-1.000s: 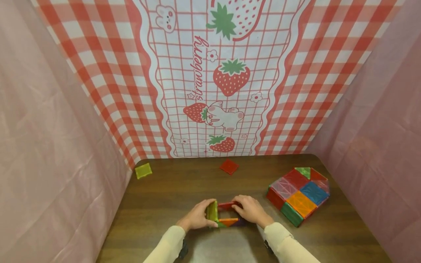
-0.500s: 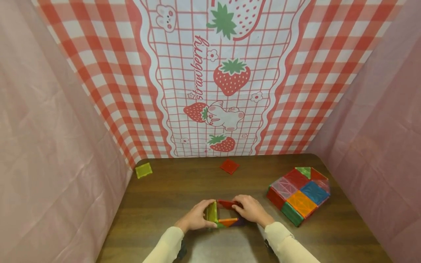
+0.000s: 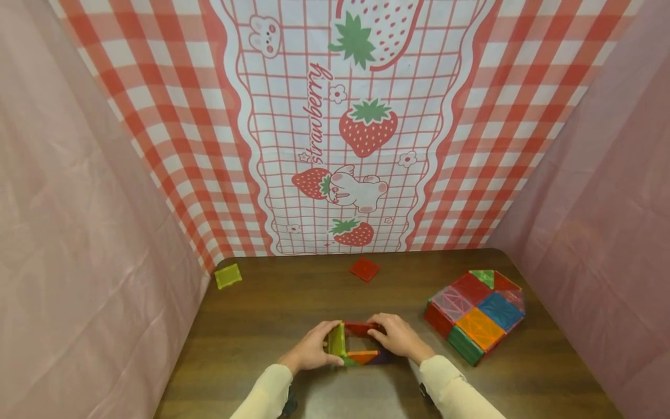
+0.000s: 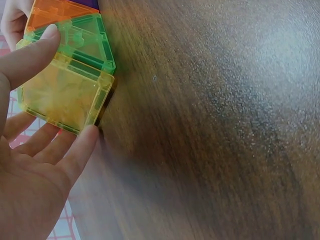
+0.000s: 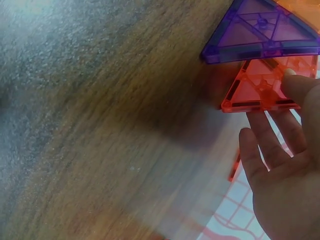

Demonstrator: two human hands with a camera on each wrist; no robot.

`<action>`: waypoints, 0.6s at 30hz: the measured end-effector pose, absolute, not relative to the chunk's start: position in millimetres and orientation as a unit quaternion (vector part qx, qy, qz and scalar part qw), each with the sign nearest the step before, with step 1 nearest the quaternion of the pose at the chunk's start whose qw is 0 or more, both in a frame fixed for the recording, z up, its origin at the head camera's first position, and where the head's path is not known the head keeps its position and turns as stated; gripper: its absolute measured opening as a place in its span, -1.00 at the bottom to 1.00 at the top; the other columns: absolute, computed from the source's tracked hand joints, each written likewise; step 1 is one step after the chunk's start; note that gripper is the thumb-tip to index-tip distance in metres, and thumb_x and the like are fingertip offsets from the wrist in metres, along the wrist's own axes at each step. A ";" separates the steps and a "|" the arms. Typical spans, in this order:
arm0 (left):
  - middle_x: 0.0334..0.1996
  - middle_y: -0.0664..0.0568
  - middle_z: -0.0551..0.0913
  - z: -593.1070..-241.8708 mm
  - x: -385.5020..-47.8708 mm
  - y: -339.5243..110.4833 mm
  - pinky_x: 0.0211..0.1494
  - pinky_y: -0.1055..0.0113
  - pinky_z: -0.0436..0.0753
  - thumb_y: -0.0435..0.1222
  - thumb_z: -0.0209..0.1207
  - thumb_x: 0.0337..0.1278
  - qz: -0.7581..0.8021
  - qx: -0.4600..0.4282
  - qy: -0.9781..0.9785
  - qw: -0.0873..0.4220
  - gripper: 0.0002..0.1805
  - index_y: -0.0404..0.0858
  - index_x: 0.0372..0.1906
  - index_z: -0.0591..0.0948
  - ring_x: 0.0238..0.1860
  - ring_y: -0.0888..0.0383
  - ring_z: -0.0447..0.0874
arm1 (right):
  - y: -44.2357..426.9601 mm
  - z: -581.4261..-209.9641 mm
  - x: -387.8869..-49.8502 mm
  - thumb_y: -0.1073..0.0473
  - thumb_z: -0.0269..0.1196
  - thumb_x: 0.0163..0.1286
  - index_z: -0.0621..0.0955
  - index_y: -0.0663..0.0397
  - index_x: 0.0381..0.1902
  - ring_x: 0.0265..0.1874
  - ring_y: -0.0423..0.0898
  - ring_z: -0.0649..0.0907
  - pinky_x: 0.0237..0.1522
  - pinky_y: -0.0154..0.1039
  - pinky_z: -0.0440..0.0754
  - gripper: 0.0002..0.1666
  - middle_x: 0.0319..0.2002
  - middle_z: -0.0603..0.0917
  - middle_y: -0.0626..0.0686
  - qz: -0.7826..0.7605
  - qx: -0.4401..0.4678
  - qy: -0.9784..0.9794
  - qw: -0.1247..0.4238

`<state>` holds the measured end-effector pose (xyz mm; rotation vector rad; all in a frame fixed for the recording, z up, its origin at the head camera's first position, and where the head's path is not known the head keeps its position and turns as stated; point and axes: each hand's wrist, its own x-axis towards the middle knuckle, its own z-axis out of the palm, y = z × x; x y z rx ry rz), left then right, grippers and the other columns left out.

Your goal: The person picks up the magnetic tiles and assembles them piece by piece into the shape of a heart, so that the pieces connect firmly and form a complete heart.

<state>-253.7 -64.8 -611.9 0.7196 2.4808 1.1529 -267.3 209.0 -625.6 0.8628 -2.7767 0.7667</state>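
Observation:
A low frame of translucent magnetic tiles stands on the table between both hands. A yellow square tile forms its left end, and my left hand grips that end. In the left wrist view, the thumb lies on the adjoining green triangular tile, with the fingers at the yellow tile's other edges. Orange and purple triangular tiles continue the near side. My right hand pinches a red triangular tile at the right end, thumb on its face. A red wall closes the far side.
To the right stands a house-shaped block of multicoloured tiles. A loose red square tile lies near the back edge, and a loose yellow tile near the back left corner. Patterned cloth hangs behind the table.
Both hands keep their hold, nearly still. The far red wall has shifted slightly left, up to the yellow tile's far edge. The head view has tilted slightly.

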 end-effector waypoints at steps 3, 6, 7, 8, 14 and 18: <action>0.34 -0.16 0.45 -612.8 -258.3 -62.9 0.14 0.21 0.69 -0.18 0.56 -0.08 0.403 0.255 0.864 0.162 0.00 -0.29 0.49 0.32 0.24 -0.07 0.52 | 213.1 -627.1 -269.3 0.13 0.38 0.36 0.72 -0.03 -0.12 -0.23 -0.15 0.73 -0.18 -0.16 0.70 -0.84 -0.21 0.77 -0.08 0.256 0.279 -0.923 0.067; 0.31 -0.14 0.46 -614.2 -262.1 -61.4 0.13 0.21 0.69 -0.19 0.57 -0.10 0.405 0.262 0.861 0.165 0.00 -0.28 0.48 0.33 0.21 -0.05 0.53 | 216.6 -627.5 -270.9 0.13 0.39 0.35 0.73 -0.04 -0.13 -0.23 -0.14 0.73 -0.18 -0.15 0.71 -0.85 -0.22 0.77 -0.09 0.256 0.273 -0.925 0.069; 0.30 -0.13 0.46 -614.4 -263.4 -60.7 0.13 0.20 0.69 -0.20 0.57 -0.10 0.406 0.265 0.859 0.166 -0.01 -0.28 0.48 0.34 0.21 -0.04 0.52 | 217.5 -627.6 -271.4 0.13 0.39 0.35 0.73 -0.05 -0.13 -0.23 -0.15 0.73 -0.18 -0.16 0.71 -0.85 -0.22 0.76 -0.09 0.256 0.271 -0.925 0.070; 0.30 -0.13 0.47 -614.0 -264.4 -60.0 0.14 0.19 0.69 -0.21 0.57 -0.10 0.407 0.267 0.857 0.168 -0.01 -0.28 0.47 0.34 0.21 -0.03 0.52 | 218.4 -627.6 -271.8 0.13 0.39 0.35 0.73 -0.06 -0.13 -0.23 -0.16 0.73 -0.18 -0.16 0.70 -0.85 -0.23 0.76 -0.09 0.256 0.268 -0.926 0.071; 0.37 -0.17 0.43 -605.0 -273.8 -63.2 0.26 0.02 0.61 -0.08 0.48 0.06 0.382 0.286 0.857 0.193 -0.04 -0.26 0.52 0.28 0.30 -0.12 0.49 | 221.1 -630.0 -274.4 0.14 0.39 0.34 0.72 -0.07 -0.15 -0.26 -0.18 0.71 -0.20 -0.17 0.69 -0.86 -0.26 0.74 -0.11 0.257 0.252 -0.930 0.070; 0.40 -0.26 0.43 -594.3 -297.1 -87.7 0.37 -0.19 0.45 0.01 0.25 0.30 0.342 0.287 0.877 0.177 -0.21 -0.30 0.50 0.33 0.38 -0.25 0.42 | 219.0 -631.7 -276.2 0.13 0.38 0.36 0.72 -0.06 -0.15 -0.25 -0.19 0.71 -0.19 -0.17 0.69 -0.87 -0.25 0.75 -0.11 0.260 0.252 -0.930 0.070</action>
